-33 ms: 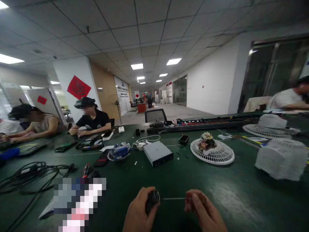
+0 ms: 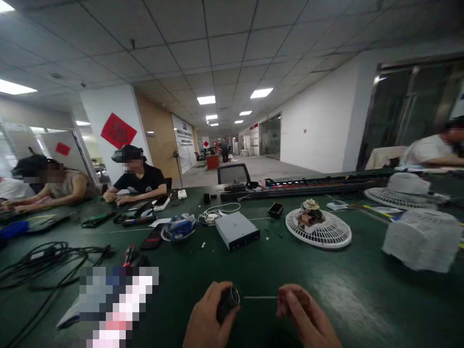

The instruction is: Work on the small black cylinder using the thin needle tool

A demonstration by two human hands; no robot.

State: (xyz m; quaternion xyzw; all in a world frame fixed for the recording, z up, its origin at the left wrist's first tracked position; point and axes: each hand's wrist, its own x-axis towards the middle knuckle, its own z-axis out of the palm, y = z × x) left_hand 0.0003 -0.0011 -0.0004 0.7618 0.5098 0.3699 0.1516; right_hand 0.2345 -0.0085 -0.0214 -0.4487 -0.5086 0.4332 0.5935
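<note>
My left hand (image 2: 209, 316) grips a dark, short cylinder (image 2: 227, 304) with a shiny ring round its right-facing end; its exact kind I cannot make out. Between the thumb and fingers of my right hand (image 2: 302, 311) is a screwdriver, its thin metal shaft (image 2: 260, 297) pointing left at the cylinder. A small gap seems to separate the shaft's tip from the ringed end. Most of the screwdriver's handle is hidden by my fingers, with something reddish showing there. Both hands are over the green tabletop (image 2: 253, 266), close to its near side.
Ahead lie a grey disc drive (image 2: 237, 229), a white fan grille (image 2: 339, 232) with a motor on it, and a small black box (image 2: 276, 209). A bowl (image 2: 179, 232) holds blue stuff. Black cables (image 2: 54, 256) coil at left; a white housing (image 2: 422, 239) stands right. Other people sit around the table.
</note>
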